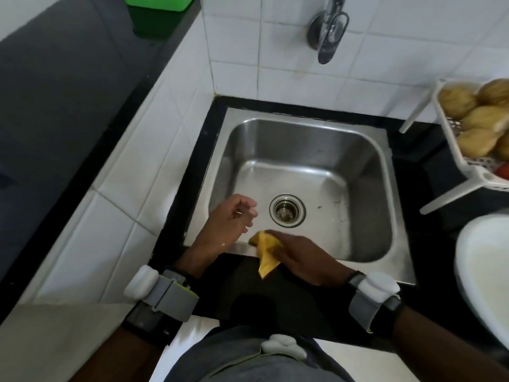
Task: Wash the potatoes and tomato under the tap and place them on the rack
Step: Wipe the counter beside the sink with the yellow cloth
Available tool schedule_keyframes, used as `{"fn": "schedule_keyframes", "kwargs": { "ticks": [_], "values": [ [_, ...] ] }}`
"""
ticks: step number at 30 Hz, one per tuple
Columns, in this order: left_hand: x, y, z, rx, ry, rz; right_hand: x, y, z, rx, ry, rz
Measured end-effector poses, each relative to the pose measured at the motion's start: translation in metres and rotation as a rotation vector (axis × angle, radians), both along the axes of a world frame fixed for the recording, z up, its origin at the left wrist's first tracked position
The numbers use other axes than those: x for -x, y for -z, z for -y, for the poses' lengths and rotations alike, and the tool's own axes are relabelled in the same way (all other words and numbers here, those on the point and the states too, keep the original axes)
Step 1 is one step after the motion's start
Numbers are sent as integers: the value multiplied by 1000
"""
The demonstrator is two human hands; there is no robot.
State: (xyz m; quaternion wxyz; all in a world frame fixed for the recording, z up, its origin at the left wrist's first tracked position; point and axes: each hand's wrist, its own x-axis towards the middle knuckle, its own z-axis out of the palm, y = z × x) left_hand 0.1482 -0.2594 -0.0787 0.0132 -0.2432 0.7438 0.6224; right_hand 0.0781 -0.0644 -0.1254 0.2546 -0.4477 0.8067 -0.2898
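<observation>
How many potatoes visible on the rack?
5, all piled in the white rack at right: back-left, back-right, middle, front, one cut off at the edge. More may be hidden.

Brown potatoes (479, 119) heaped in white rack (451, 139), red tomato (503, 170) at its near edge

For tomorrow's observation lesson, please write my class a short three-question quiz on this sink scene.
1. True or false: the potatoes lie in the sink.
2. Which of the hands holds the yellow cloth? A left B right
3. Fill in: no water runs from the ____.

Key: 1 false, they sit in the white rack; 2 B; 3 tap.
</observation>
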Motion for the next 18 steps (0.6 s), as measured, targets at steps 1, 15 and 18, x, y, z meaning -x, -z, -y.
{"fn": "schedule_keyframes", "kwargs": {
  "ticks": [1, 15, 18],
  "values": [
    [2, 2, -1, 4, -14, -1, 5, -6, -5, 22, 171, 69],
    [55, -28, -45, -118, 132, -202, 29, -56, -19, 380, 610, 603],
    [63, -40, -41, -336, 95, -208, 39, -52, -28, 343, 631, 399]
  ]
}}
